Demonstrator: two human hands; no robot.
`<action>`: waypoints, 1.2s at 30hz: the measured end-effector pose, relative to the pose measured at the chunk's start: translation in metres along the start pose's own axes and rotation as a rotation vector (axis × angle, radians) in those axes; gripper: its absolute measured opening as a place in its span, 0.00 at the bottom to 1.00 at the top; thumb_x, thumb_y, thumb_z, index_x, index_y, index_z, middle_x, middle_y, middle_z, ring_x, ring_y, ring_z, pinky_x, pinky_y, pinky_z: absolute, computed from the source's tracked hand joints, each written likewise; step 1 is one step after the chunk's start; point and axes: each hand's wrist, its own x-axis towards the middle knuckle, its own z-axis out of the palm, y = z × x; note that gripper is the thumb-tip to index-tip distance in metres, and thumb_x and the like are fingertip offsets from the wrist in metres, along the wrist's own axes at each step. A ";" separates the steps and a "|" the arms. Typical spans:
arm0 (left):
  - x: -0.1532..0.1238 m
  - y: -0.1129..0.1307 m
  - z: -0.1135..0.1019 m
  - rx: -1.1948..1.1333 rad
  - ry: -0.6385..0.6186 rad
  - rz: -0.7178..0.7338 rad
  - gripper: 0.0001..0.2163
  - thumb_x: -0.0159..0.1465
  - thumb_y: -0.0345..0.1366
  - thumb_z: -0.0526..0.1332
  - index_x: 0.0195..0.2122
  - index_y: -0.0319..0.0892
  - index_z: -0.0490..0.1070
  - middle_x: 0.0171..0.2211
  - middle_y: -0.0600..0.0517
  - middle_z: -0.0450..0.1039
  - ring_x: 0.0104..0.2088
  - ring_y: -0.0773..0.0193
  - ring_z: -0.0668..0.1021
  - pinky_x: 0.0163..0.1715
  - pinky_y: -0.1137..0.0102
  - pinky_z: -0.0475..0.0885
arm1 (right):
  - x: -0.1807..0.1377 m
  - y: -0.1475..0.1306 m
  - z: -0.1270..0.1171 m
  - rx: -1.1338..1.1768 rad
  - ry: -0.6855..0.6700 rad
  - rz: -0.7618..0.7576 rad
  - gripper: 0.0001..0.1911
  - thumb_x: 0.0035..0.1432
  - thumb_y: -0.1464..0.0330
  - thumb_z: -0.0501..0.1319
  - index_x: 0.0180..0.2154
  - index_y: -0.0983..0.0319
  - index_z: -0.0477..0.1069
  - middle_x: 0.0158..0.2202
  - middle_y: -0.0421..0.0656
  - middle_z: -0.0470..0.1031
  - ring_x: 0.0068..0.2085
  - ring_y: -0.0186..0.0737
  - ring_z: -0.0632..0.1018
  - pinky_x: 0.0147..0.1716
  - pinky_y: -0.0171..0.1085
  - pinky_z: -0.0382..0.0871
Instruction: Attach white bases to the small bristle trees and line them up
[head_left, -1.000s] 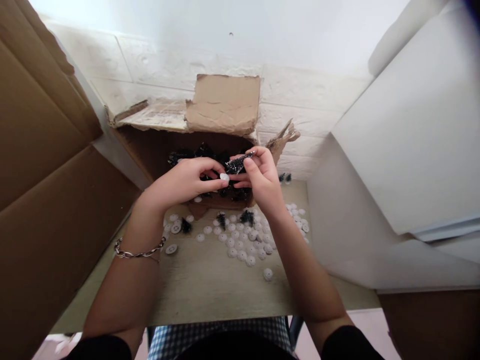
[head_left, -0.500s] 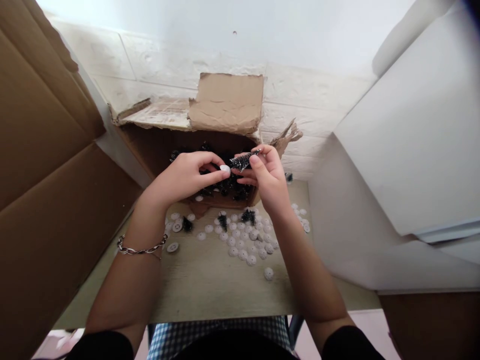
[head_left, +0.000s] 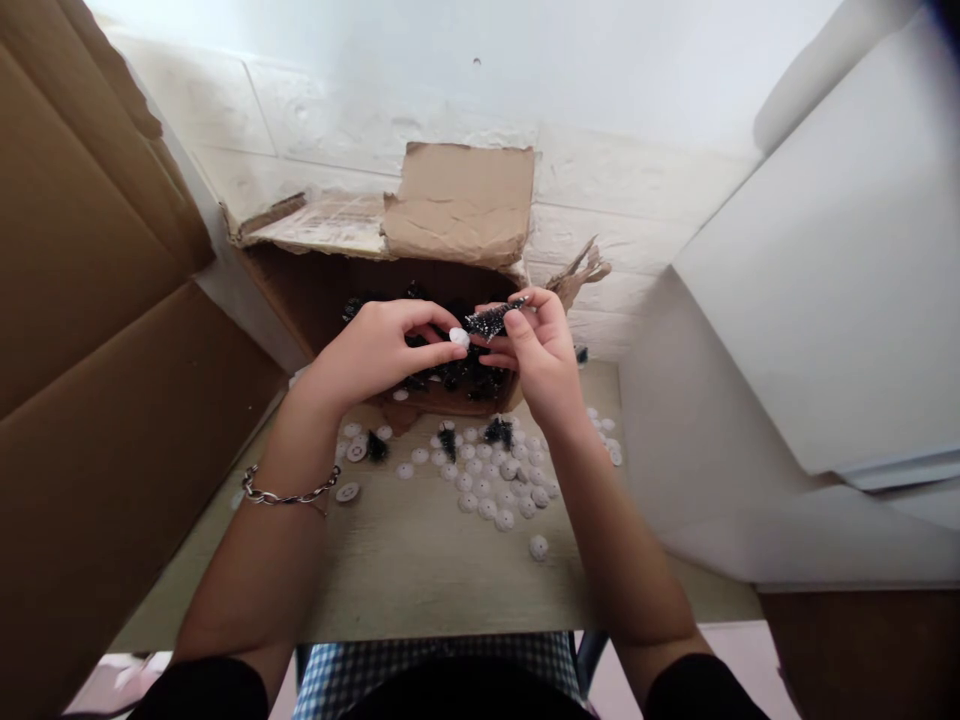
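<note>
My right hand (head_left: 541,355) pinches a small dark glittery brush tree (head_left: 489,320), held sideways with its tip pointing right. My left hand (head_left: 379,348) holds a small white round base (head_left: 458,338) between thumb and forefinger, pressed against the tree's wide end. Both hands hover in front of the torn cardboard box (head_left: 457,205), which lies open toward me with more dark trees (head_left: 450,375) inside. A chain bracelet (head_left: 289,494) hangs on my left wrist.
Several white round bases (head_left: 491,480) lie scattered on the wooden table (head_left: 420,570), with a few small dark trees (head_left: 495,431) among them. Large brown cardboard (head_left: 90,330) stands at the left. A white panel (head_left: 817,280) rises at the right.
The hands have stayed together at the box mouth, drifting slightly right as the view shifts. The white base remains pressed to the tree's end.
</note>
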 end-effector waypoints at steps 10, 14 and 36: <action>-0.001 0.006 0.001 0.055 0.081 -0.001 0.16 0.52 0.47 0.53 0.33 0.42 0.70 0.30 0.54 0.72 0.30 0.69 0.72 0.31 0.75 0.64 | 0.000 0.002 0.002 0.011 0.036 0.010 0.14 0.51 0.57 0.49 0.38 0.55 0.51 0.37 0.38 0.67 0.37 0.31 0.73 0.24 0.27 0.69; -0.001 0.007 0.003 0.080 0.129 0.035 0.16 0.52 0.47 0.53 0.34 0.42 0.70 0.32 0.53 0.72 0.31 0.68 0.71 0.32 0.75 0.63 | -0.001 0.005 0.004 0.017 0.065 0.001 0.13 0.52 0.57 0.48 0.39 0.54 0.50 0.37 0.38 0.65 0.36 0.31 0.73 0.23 0.26 0.69; -0.004 0.016 0.004 0.080 0.142 0.089 0.13 0.52 0.44 0.54 0.35 0.42 0.68 0.35 0.53 0.71 0.33 0.68 0.71 0.34 0.74 0.63 | -0.005 -0.023 -0.009 0.031 -0.094 0.038 0.13 0.51 0.54 0.47 0.34 0.55 0.57 0.40 0.37 0.67 0.37 0.32 0.72 0.31 0.36 0.70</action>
